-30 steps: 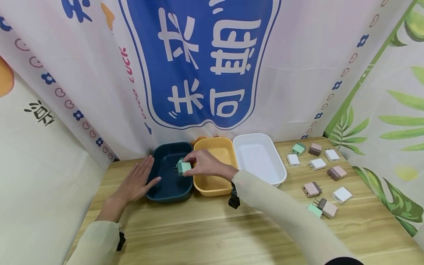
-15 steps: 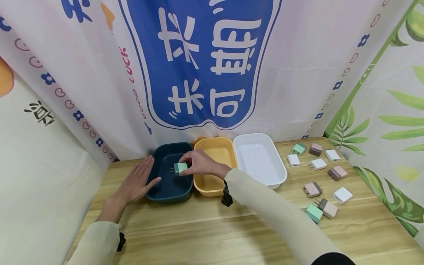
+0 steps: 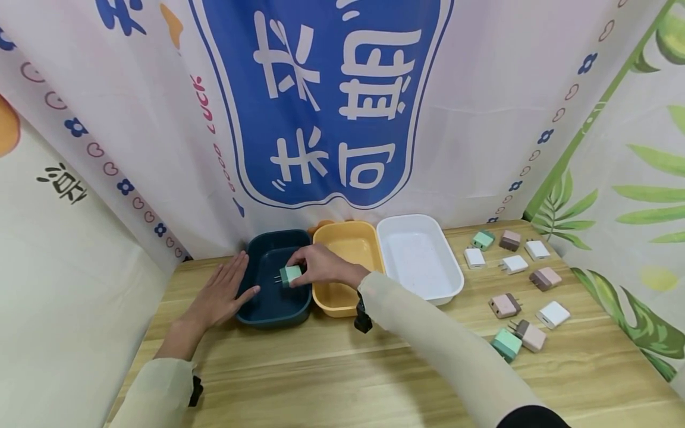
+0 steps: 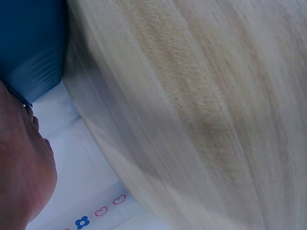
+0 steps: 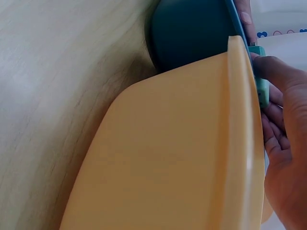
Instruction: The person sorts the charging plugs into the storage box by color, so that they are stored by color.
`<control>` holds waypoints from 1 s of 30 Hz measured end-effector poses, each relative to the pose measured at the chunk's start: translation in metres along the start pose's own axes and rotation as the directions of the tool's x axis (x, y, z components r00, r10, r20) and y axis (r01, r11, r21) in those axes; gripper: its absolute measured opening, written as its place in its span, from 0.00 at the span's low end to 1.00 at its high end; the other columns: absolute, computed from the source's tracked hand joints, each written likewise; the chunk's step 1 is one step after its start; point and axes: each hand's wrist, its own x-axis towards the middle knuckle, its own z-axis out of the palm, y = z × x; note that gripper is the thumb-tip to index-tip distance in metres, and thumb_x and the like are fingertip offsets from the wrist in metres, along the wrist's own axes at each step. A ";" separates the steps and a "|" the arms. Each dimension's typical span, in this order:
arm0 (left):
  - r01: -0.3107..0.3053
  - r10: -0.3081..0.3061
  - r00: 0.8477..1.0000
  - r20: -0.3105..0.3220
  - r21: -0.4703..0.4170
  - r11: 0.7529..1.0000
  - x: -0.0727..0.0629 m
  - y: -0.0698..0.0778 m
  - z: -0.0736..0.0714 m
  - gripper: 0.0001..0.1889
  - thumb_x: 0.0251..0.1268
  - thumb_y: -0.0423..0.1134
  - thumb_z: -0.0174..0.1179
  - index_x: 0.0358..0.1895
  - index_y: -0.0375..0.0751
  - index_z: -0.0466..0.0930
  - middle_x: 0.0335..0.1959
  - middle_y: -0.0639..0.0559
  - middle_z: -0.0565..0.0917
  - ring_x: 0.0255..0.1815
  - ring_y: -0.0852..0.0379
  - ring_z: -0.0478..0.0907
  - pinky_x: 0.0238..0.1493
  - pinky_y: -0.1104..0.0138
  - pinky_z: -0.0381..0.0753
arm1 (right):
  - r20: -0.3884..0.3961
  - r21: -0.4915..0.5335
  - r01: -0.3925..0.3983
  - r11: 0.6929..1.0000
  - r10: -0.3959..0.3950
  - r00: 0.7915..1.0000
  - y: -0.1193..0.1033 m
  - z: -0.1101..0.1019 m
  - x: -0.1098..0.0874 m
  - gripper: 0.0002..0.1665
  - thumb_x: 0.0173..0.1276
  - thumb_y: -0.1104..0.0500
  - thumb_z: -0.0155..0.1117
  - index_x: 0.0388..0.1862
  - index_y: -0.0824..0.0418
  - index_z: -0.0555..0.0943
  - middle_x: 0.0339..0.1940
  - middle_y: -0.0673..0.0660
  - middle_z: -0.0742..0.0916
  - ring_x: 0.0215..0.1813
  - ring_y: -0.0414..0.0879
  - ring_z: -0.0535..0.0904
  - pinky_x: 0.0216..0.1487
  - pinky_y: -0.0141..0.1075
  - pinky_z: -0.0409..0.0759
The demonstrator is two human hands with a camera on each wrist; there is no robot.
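Observation:
Between thumb and fingers, my right hand (image 3: 325, 264) pinches a green plug-in charger (image 3: 291, 276), its metal prongs pointing left. It hangs over the inside of the dark blue bin (image 3: 274, 324). In the right wrist view the green charger (image 5: 263, 91) shows just beyond the blue bin's rim, with the yellow bin (image 5: 168, 143) in front. My left hand (image 3: 216, 294) rests along the blue bin's left side, fingers straight and thumb over the rim. The left wrist view catches only part of the left hand (image 4: 26, 163) beside the blue bin (image 4: 33, 57).
A yellow bin (image 3: 342, 311) and a white bin (image 3: 420, 255) stand right of the blue one, side by side. On the wooden table's right lie several chargers: white (image 3: 553, 315), pink-and-brown (image 3: 530, 336) and green (image 3: 506, 343). A printed curtain (image 3: 460, 148) hangs behind.
My right hand has moved slightly left with the green charger, further over the blue bin. The right sleeve has shifted left, uncovering more of a green charger on the table. The left hand stays put.

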 end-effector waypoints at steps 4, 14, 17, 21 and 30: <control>-0.002 0.002 1.000 -0.002 -0.002 1.000 0.000 0.000 0.000 0.47 0.84 0.64 0.44 0.87 0.33 0.39 0.88 0.35 0.43 0.88 0.34 0.41 0.85 0.38 0.41 | 0.011 -0.016 0.003 1.000 -0.003 1.000 0.000 0.001 0.002 0.24 0.64 0.50 0.82 0.57 0.58 0.90 0.52 0.50 0.91 0.47 0.40 0.83 0.51 0.24 0.82; 0.000 0.000 1.000 0.007 0.006 1.000 0.000 0.001 0.000 0.47 0.84 0.64 0.44 0.87 0.33 0.39 0.88 0.34 0.43 0.88 0.34 0.41 0.84 0.37 0.41 | 0.001 0.112 0.017 0.994 -0.017 1.000 0.006 -0.001 -0.002 0.28 0.64 0.54 0.83 0.60 0.63 0.88 0.56 0.52 0.91 0.57 0.46 0.87 0.57 0.27 0.83; 0.003 -0.003 1.000 0.010 0.008 1.000 0.000 0.001 0.000 0.47 0.84 0.65 0.44 0.87 0.33 0.39 0.88 0.34 0.43 0.88 0.34 0.41 0.84 0.37 0.41 | -0.005 0.144 0.025 0.989 -0.025 1.000 0.006 -0.002 -0.003 0.28 0.63 0.54 0.83 0.60 0.64 0.87 0.56 0.53 0.91 0.57 0.48 0.87 0.58 0.28 0.83; 0.002 -0.003 1.000 0.010 0.009 1.000 0.000 0.000 0.000 0.47 0.84 0.65 0.43 0.87 0.33 0.38 0.88 0.35 0.43 0.88 0.33 0.41 0.84 0.37 0.41 | -0.014 0.162 0.018 0.987 -0.016 1.000 0.007 -0.002 -0.005 0.29 0.64 0.54 0.83 0.61 0.64 0.87 0.56 0.53 0.91 0.58 0.48 0.87 0.59 0.29 0.84; 0.001 -0.001 1.000 0.006 -0.007 1.000 0.000 -0.001 0.001 0.47 0.84 0.64 0.44 0.87 0.34 0.38 0.88 0.35 0.42 0.88 0.34 0.41 0.85 0.38 0.40 | -0.014 0.176 0.035 0.984 -0.034 0.999 0.005 -0.007 -0.008 0.29 0.64 0.52 0.82 0.61 0.63 0.87 0.57 0.54 0.91 0.57 0.49 0.87 0.60 0.34 0.85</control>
